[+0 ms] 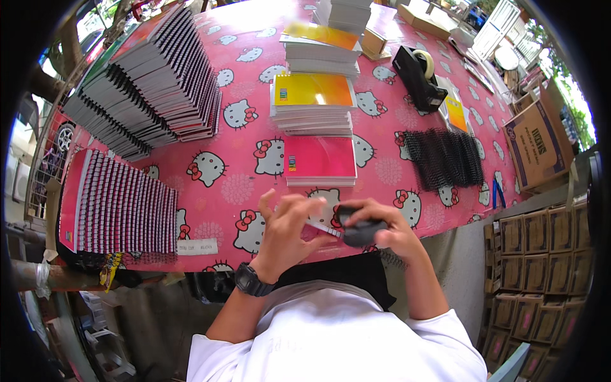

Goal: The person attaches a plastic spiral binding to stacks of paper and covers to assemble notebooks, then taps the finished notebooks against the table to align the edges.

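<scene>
Near the table's front edge, my left hand (289, 226), with a black watch on its wrist, has thumb and fingers around a thin notebook (326, 228). The notebook is seen nearly edge-on, a row of holes along its edge, and the hand hides most of it. My right hand (391, 224) grips a smooth black hand-held thing (364, 233) at the notebook's right end; its exact kind is unclear. Just beyond my hands lies a pink-covered pad stack (320, 159), with a yellow-covered stack (315, 90) behind it. Black spiral coils (445, 159) lie in a heap to the right.
Spiral-bound notebooks stand in tall stacks (149, 79) at the far left and in a row (121, 207) at the near left. A tape dispenser (417, 79), blue-handled pliers (498, 191) and a cardboard box (540, 143) are on the right. Piled boxes (531, 254) stand beside the table.
</scene>
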Demonstrator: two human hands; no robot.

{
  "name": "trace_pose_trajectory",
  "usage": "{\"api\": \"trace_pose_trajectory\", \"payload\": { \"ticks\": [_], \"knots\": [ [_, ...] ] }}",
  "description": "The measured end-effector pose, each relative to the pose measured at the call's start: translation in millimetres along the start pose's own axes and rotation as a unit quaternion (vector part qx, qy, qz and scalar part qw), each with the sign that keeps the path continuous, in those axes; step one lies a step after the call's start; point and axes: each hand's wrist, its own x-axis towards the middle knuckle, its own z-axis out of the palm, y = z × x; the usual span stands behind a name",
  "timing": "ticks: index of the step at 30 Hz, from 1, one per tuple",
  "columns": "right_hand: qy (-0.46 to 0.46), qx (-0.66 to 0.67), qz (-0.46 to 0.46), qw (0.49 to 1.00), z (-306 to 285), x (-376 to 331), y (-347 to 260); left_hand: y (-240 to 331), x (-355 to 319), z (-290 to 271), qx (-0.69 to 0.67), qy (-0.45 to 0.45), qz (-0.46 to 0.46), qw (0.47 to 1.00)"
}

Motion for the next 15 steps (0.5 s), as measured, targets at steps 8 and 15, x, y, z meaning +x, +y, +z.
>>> {"api": "trace_pose_trajectory", "payload": {
  "ticks": [8, 15],
  "knots": [
    [-0.014, -0.042, -0.012, 0.999, 2, 5, -4, -31, -22, 16, -0.359, 0.016, -0.248, 0.9],
    [-0.013, 0.003, -0.035, 0.999, 10, 8, -1, -40, -20, 19, -0.337, -0.019, -0.209, 0.918]
  ]
}}
